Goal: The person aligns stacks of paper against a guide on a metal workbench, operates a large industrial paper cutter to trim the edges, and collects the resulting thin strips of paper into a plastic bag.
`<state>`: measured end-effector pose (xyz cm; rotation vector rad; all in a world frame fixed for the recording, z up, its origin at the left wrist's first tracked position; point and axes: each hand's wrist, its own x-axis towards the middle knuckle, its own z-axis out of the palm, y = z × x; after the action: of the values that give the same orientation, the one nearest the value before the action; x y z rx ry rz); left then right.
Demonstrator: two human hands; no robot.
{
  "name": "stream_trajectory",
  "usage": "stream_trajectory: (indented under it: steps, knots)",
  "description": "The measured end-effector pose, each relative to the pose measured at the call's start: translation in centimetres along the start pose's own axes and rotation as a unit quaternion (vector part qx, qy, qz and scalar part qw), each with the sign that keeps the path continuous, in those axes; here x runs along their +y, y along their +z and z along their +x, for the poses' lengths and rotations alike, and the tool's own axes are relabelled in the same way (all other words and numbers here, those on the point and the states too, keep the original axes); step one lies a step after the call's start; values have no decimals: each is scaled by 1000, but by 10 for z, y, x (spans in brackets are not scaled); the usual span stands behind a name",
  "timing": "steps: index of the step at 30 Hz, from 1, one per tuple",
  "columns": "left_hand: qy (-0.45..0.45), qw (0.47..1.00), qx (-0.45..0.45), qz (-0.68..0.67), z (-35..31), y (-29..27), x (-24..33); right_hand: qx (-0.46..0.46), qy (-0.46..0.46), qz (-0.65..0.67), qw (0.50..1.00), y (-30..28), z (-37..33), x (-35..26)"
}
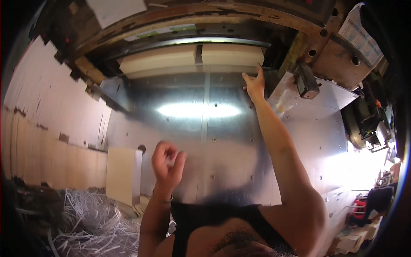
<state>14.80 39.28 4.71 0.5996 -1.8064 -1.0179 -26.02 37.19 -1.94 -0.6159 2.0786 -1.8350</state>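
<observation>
Left hand (167,166) half-curled, empty; right hand (255,84) spread, upper centre, near cream rectangular paper block (233,55). Best keep it clear of long grey metal bar (214,41).

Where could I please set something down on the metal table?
The metal table looks bare between the left hand and right forearm, and again right of that forearm. It's crowded along the far edge, with two pale stacks near the right hand, and left, by the cream block.

No lettering or numbers are showing legibly. A pale sheet (361,38) at the far right is carrying rows of print, the marks appearing too small to read.
</observation>
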Motion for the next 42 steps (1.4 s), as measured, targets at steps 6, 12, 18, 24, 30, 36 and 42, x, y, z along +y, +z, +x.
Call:
stream_trajectory:
  steps: [6, 12, 18, 24, 30, 36, 42]
  knots:
    - [-191, 965, -95, -150, 167, 119, -87, 122, -14, 70, 990, 14, 54, 11]
    - [-268, 954, 8, -133, 256, 195, -170, 125, -19, 79, 989, 10, 62, 11]
    - [-296, 942, -70, -144, 266, 204, -181, 17, 36, 174, 984, -6, 72, 17]
    - [-309, 928, -121, -167, 273, 200, -189, -7, 46, 162, 986, -10, 72, 11]
    - [-309, 928, -110, -175, 276, 196, -182, 15, 46, 150, 988, -7, 70, 9]
    - [-309, 923, -112, -202, 280, 194, -184, 0, 60, 176, 983, -8, 77, 7]
    - [-304, 924, -130, -192, 280, 189, -190, -27, 71, 168, 983, -10, 76, 9]
